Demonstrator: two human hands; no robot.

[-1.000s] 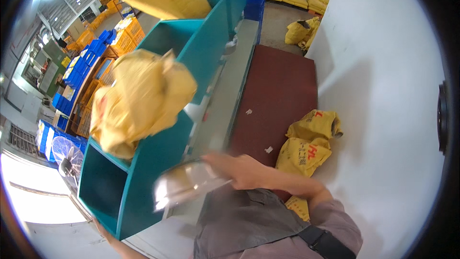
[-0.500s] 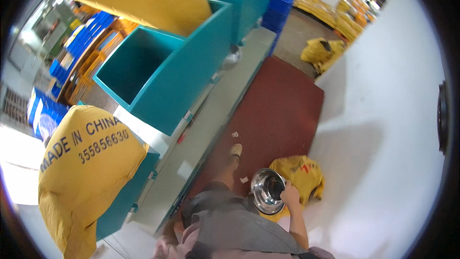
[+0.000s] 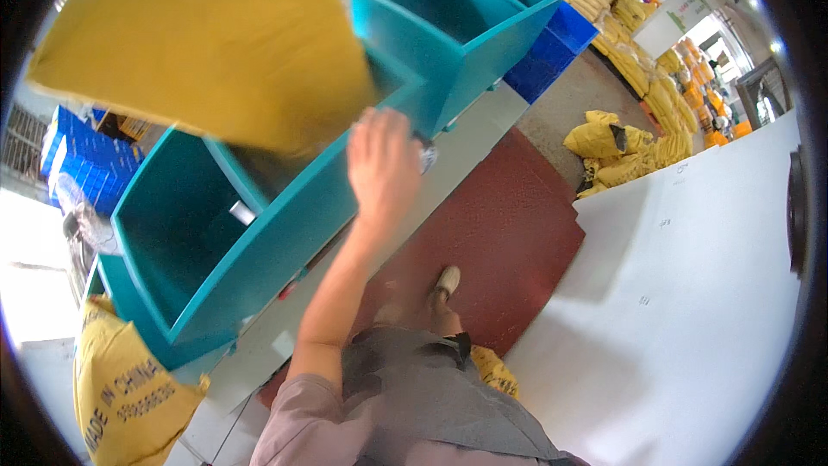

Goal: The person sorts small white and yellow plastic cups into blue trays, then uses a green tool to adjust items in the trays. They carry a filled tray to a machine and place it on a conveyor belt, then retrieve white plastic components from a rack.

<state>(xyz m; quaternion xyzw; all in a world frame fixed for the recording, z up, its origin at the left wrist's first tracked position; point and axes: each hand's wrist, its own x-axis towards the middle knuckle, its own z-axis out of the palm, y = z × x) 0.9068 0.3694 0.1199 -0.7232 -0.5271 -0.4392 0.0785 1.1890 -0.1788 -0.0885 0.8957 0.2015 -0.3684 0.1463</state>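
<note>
Above the near wall of a teal bin, our left hand reaches forward, its fingers close together and slightly bent; whether they clamp on anything, we cannot tell. Our right hand is out of view. Just beyond the fingertips is a large yellow sack, spread over the bin's far part, its near corner blurred. We cannot make out whether hand and sack touch. Beside the hand, above the bench, is a small dark-and-silver object, too blurred to identify.

We would expect the sack to be pliable and slightly slippery, hardly fragile; the broad face looks fairly taut, but its contents are hidden, so we can only guess that it is heavy. Its lower corner and a side edge seem the surest holds, better than the smooth face.
</note>
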